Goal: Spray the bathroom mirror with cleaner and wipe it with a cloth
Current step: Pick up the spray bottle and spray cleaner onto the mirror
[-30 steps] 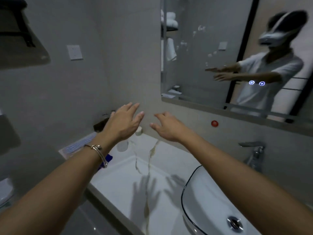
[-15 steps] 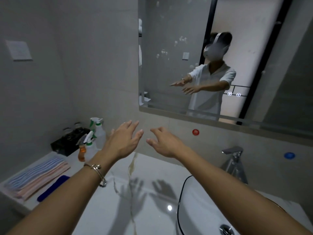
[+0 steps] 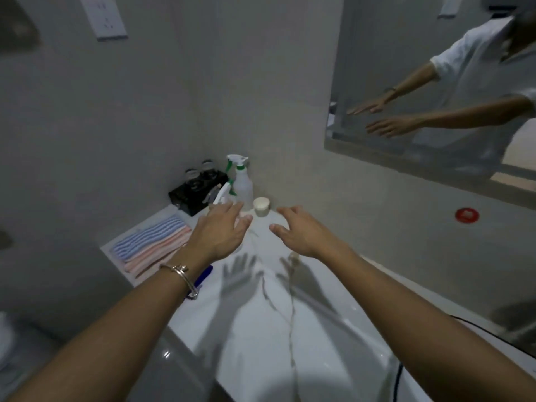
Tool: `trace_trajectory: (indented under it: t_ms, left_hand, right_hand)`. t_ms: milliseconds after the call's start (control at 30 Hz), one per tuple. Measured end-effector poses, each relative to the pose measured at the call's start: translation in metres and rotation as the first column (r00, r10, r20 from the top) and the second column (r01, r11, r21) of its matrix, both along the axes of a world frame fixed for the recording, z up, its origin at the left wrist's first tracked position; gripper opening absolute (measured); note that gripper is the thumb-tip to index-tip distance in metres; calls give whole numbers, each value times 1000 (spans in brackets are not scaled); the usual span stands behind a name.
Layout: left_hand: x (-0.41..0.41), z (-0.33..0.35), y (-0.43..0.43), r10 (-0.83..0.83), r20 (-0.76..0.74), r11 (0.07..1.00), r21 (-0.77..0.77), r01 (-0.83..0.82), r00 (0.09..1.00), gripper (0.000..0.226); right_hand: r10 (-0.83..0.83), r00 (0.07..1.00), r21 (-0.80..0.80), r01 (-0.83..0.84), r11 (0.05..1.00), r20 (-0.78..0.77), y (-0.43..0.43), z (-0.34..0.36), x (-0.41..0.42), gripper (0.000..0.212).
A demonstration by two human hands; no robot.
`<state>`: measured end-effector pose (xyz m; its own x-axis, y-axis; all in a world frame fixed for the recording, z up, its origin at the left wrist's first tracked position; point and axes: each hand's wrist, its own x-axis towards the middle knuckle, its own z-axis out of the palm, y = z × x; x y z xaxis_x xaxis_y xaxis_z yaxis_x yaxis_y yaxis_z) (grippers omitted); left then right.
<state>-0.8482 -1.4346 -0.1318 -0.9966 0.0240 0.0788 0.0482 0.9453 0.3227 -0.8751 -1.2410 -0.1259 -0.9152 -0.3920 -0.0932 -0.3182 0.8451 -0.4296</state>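
Observation:
The mirror (image 3: 377, 68) hangs on the wall at the upper right and reflects a person with both arms stretched out. Two white spray bottles with green triggers stand in the counter's back corner: a taller spray bottle (image 3: 242, 181) and, in front of it, a second spray bottle (image 3: 222, 195) partly hidden by my fingers. Folded striped cloths (image 3: 150, 246), blue and pink, lie at the counter's left end. My left hand (image 3: 222, 235) hovers open just in front of the bottles, empty. My right hand (image 3: 301, 232) is open beside it, also empty.
A small cream-capped jar (image 3: 261, 207) stands between my hands' fingertips. A black tray with glasses (image 3: 198, 187) sits behind the bottles. A blue item (image 3: 204, 274) lies by my left wrist. A wall socket (image 3: 104, 17) and a red wall button (image 3: 467, 215) are visible. The white marble counter (image 3: 261, 329) runs below.
The view has swung left and down, so the mirror sits further right and the faucet is out of view. Both open hands have come closer to the spray bottles.

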Motion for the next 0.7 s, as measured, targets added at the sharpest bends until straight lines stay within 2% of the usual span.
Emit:
trace_trajectory:
  t_ms: [133,267,333,533,700]
  left_hand:
    - [-18,-33,-27,42,83,999,17,-44,996,58]
    - [-50,-62,-58,19,149,996,88,-32,989,70]
    - [-71,-79,-72,21,205,992,116,-46,978,65]
    - [-131,-116,-115,96,355,989,73,-130,930,61]
    - [-164,-154,-147,30,369,990,117,-79,929,58]
  right_hand:
    - [11,997,11,-12,1000,74,-27,-28,-29,59]
    - [29,994,21,-31,999,110,-59,-48,-57,58]
    - [18,991,27,-22,999,135,-75,-61,-74,59]
    - [-52,970,52,41,998,237,-137,-102,-137,63]
    - [-135,971,-65,151,986,199,-188,-135,-176,60]
